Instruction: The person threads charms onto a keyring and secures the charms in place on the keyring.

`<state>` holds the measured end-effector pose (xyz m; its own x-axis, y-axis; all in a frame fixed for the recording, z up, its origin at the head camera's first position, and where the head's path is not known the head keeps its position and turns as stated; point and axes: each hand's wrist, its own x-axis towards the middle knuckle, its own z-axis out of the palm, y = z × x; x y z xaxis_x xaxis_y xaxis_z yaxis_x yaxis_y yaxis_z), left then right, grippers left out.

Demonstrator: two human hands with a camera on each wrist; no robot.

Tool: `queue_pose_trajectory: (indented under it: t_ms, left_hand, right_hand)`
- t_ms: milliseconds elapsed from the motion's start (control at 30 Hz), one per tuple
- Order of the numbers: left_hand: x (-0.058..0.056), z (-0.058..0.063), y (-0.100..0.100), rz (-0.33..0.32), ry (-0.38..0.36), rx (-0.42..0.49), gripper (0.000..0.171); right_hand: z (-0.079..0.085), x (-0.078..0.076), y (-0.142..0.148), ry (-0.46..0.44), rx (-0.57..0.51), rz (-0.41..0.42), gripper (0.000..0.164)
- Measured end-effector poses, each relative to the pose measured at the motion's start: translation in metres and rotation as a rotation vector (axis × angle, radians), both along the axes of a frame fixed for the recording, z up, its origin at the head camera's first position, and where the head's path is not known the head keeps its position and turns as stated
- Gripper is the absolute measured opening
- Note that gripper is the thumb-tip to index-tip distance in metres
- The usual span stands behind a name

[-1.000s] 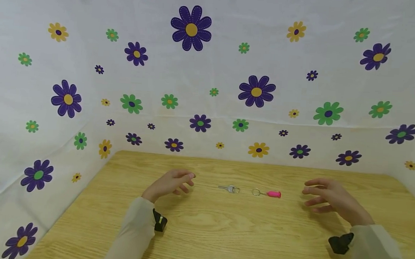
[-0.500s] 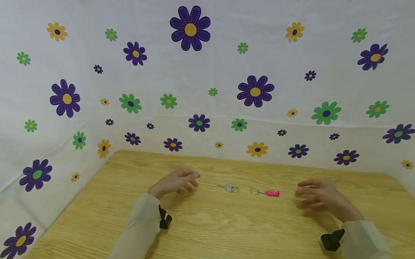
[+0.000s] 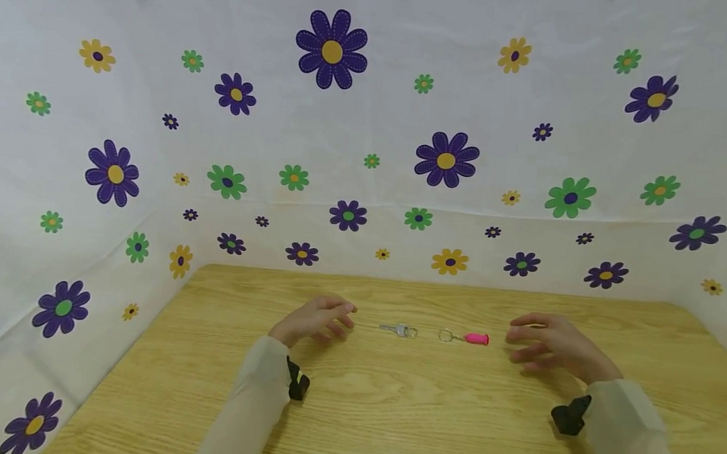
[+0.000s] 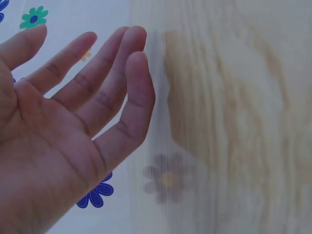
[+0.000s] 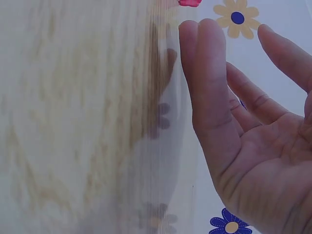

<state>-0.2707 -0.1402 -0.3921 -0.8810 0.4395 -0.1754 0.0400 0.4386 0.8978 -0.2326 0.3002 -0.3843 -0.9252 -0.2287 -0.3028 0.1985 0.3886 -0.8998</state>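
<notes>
A silver key (image 3: 395, 329) with a small ring lies flat on the wooden table (image 3: 352, 407), in the head view's middle. Just right of it, apart from it, lies a pink keychain (image 3: 477, 339) whose chain and metal ring (image 3: 446, 335) point toward the key. My left hand (image 3: 315, 319) hovers left of the key, fingers relaxed and slightly bent, holding nothing. To the right of the pink keychain my right hand (image 3: 561, 347) hovers with loosely bent fingers, also holding nothing. In the right wrist view a bit of the pink keychain (image 5: 190, 2) shows at the top edge.
A white cloth with printed flowers (image 3: 370, 116) rises behind the table and along its sides. Each wrist wears a black camera mount, the left one (image 3: 297, 380) and the right one (image 3: 571, 415), below long pale sleeves.
Both hands have moved inward, the left one to the right toward the key and the right one to the left toward the pink keychain. The key and keychain stay put on the table.
</notes>
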Motion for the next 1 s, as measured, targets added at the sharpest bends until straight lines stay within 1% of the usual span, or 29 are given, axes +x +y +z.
queue_pose_trajectory:
  t_ms: [233,400,467,600,800,1000]
  left_hand:
    - [-0.002,0.002,0.006,-0.006,-0.008,-0.007,0.045]
    - [-0.007,0.0,0.01,-0.008,-0.018,-0.006,0.044]
    - [-0.009,-0.002,0.011,-0.002,-0.035,0.005,0.044]
    - [-0.012,-0.003,0.015,-0.009,-0.05,0.023,0.044]
    - [-0.013,-0.001,0.022,-0.021,-0.056,0.039,0.044]
    - [-0.017,-0.006,0.028,-0.029,-0.05,0.045,0.043]
  right_hand:
    - [-0.004,-0.004,-0.007,0.007,-0.026,0.027,0.06]
    - [-0.005,-0.007,-0.014,0.002,-0.046,0.03,0.058]
    - [-0.005,-0.008,-0.016,-0.003,-0.059,0.03,0.057]
    - [-0.006,-0.008,-0.017,-0.007,-0.082,0.027,0.055]
    - [-0.006,-0.011,-0.021,-0.008,-0.071,0.027,0.055]
    - [-0.006,-0.015,-0.025,-0.018,-0.042,0.034,0.054]
